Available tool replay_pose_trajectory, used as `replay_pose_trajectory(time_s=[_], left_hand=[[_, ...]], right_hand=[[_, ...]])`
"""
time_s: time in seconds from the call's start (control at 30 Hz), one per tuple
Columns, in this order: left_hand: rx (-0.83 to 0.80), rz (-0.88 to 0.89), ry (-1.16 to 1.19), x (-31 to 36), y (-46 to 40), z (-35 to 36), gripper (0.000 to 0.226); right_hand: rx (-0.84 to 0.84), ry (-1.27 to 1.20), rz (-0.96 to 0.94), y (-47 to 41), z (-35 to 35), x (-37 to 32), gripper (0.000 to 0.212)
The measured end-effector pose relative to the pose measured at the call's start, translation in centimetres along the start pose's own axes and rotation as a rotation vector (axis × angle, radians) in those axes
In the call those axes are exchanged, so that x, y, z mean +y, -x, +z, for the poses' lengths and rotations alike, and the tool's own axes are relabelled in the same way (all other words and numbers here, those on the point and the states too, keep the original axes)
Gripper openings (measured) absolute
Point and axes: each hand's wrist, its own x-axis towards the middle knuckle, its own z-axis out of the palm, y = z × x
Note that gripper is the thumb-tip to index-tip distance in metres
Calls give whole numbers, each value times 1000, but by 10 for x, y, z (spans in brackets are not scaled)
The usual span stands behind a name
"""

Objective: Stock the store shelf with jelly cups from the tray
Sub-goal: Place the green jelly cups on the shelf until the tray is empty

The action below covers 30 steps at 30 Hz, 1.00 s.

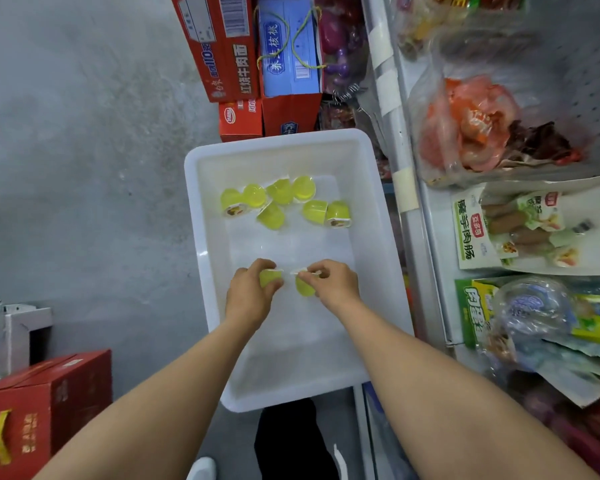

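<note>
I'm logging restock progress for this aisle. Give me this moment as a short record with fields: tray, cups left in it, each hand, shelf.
tray: white plastic tray, on the floor beside the shelf
loose cups: seven green jelly cups, clustered at the tray's far end
left hand: left hand grips one green cup over the tray
right hand: right hand pinches another cup at its lid edge
shelf: store shelf to the right, holding bagged snacks; no jelly cups visible on it

— We're losing most of the jelly cup (pixel 270 279) behind the left hand (pixel 248 296)'s curled fingers.
— And the near red carton (pixel 32 410) is getting cut off at the left edge; the shelf (pixel 411 216) packets are blurring at right.
</note>
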Motion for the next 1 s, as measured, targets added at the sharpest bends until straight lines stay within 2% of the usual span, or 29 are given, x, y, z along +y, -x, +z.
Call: replay_pose_trajectory(time_s=[0.27,0.47,0.57,0.67,0.8,1.0], left_hand=[[-3,21,294,11,65,-38,21],[25,85,559,34,148,-82,18],[45,175,599,44,198,-108,16],[33,297,592,53,253,-135,19],[8,481,622,75,338,-168,7],[-110,788,594,128,475,-188,13]], right_hand=[[64,-224,45,76,-24,2,33],[205,-389,-62,178,-50,-23,35],[280,-470,-148,243,-65,-34,40],[381,-508,-238,320,-87,-46,27],[546,-537,-376,430,-125,-53,21],[836,-598,-526,588,-182,-40,29]])
